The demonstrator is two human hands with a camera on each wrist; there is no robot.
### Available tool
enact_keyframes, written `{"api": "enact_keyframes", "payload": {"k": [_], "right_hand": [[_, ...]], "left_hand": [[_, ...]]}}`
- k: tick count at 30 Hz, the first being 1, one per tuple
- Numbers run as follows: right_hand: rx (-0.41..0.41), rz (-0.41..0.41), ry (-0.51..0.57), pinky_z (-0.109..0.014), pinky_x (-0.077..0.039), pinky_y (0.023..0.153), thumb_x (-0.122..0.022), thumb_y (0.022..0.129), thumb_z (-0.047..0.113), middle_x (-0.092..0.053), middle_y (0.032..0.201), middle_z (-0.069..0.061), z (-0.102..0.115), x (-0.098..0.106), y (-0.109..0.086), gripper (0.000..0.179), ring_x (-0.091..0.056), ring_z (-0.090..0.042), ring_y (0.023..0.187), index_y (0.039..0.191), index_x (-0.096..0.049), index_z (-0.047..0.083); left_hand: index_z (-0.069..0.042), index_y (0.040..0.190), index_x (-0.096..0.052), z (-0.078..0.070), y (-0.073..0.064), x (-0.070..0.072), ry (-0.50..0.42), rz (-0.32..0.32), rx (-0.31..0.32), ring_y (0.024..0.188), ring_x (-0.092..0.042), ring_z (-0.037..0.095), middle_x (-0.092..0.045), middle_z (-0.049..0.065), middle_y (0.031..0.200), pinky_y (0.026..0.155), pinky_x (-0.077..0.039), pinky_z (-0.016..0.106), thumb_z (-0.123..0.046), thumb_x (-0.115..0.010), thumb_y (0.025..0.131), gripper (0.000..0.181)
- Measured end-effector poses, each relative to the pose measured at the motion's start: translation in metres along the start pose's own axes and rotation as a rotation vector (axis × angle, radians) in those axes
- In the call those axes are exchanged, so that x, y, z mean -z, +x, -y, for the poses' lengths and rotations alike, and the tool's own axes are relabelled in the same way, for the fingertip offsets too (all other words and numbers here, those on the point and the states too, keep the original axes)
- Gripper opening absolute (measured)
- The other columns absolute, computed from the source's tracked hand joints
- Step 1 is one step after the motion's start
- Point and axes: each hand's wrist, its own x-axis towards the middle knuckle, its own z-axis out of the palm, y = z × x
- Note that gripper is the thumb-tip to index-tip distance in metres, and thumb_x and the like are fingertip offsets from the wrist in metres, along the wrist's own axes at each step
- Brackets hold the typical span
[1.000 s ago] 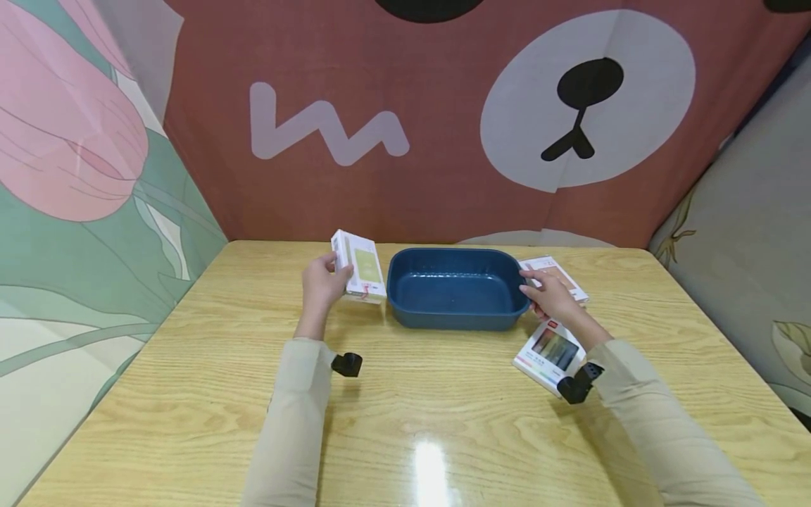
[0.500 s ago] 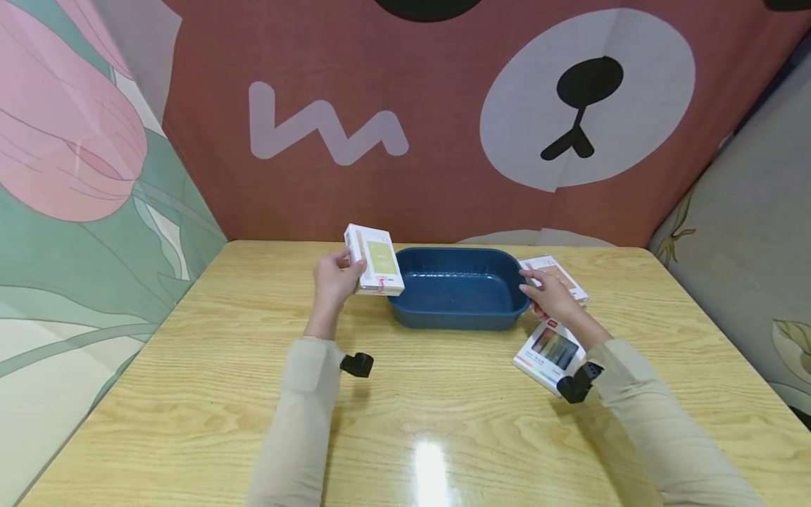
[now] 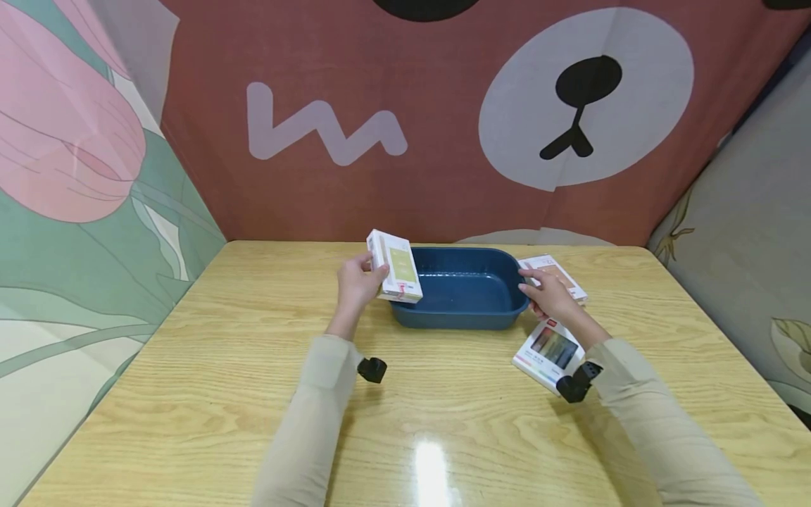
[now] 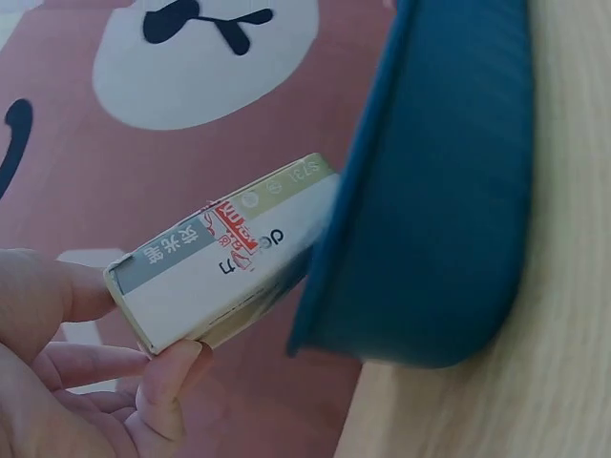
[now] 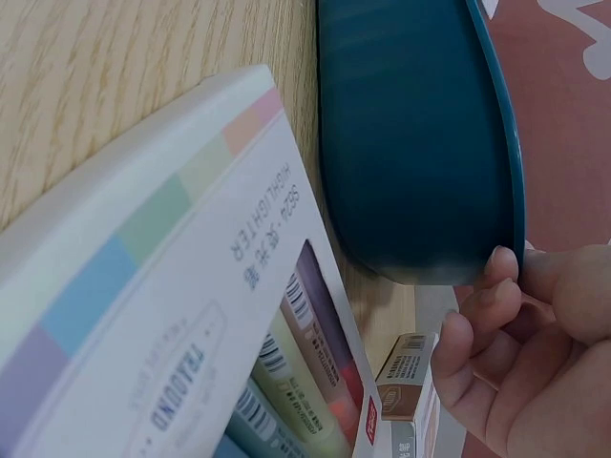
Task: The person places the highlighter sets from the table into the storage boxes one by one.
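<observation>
My left hand (image 3: pixel 356 285) pinches a white highlighter box (image 3: pixel 401 266) with a yellow-green panel by its left side, thumb toward me. Tilted, the box overlaps the left end of a dark blue plastic basin (image 3: pixel 456 321) in the head view. In the left wrist view its printed narrow side (image 4: pixel 229 253) shows, with the far end right at the basin's rim. My right hand (image 3: pixel 550 296) grips the basin's right rim between thumb and fingers, clearly seen in the right wrist view. The basin stands on the table, and the visible part of its inside holds nothing.
A white highlighter box (image 3: pixel 546 355) with a window showing coloured pens lies below my right hand. Behind that hand lies another white box (image 3: pixel 573 287) with an orange-brown panel, partly hidden. The wooden table (image 3: pixel 209 394) meets a printed cloth (image 3: pixel 443 176) at its back edge.
My left hand has carried the highlighter box rightward, from beside the basin to over its left end. The right hand and the basin have stayed put.
</observation>
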Motion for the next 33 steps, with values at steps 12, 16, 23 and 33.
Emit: {"api": "enact_keyframes", "payload": {"k": [12,16,23,33], "right_hand": [[-0.004,0.002,-0.001,-0.027,-0.039,0.040,-0.041,0.096,0.007,-0.046,0.052,-0.010,-0.002,0.000,0.002,0.044,-0.040,-0.013,0.038,0.134,-0.029,-0.008],[-0.003,-0.001,-0.003,-0.027,-0.039,0.040,-0.041,0.095,0.007,-0.046,0.052,-0.008,-0.001,0.000,0.001,0.044,-0.040,-0.013,0.038,0.134,-0.029,-0.009],[-0.004,0.003,0.001,-0.027,-0.039,0.040,-0.041,0.096,0.007,-0.045,0.051,-0.006,-0.002,-0.001,0.002,0.043,-0.039,-0.014,0.038,0.134,-0.029,-0.008],[-0.015,0.001,-0.004,-0.026,-0.038,0.039,-0.040,0.096,0.008,-0.044,0.051,-0.004,-0.003,0.000,0.002,0.044,-0.039,-0.013,0.038,0.136,-0.028,-0.006]], "left_hand": [[0.010,0.116,-0.055,0.007,0.001,-0.019,0.093,-0.006,-0.088,0.071,-0.057,0.022,-0.060,0.023,0.086,0.055,-0.048,0.025,-0.008,-0.065,0.079,0.042],[0.010,0.115,-0.055,0.007,0.001,-0.024,0.103,0.009,-0.085,0.076,-0.061,0.026,-0.062,0.023,0.088,0.059,-0.050,0.029,-0.008,-0.064,0.080,0.041],[0.008,0.116,-0.056,0.005,0.005,-0.030,0.154,0.027,-0.071,0.077,-0.062,0.026,-0.062,0.022,0.092,0.057,-0.050,0.027,-0.010,-0.064,0.080,0.041],[0.006,0.108,-0.060,0.002,0.008,-0.039,0.342,0.069,-0.142,0.078,-0.061,0.025,-0.063,0.018,0.091,0.061,-0.050,0.028,-0.012,-0.065,0.080,0.034]]}}
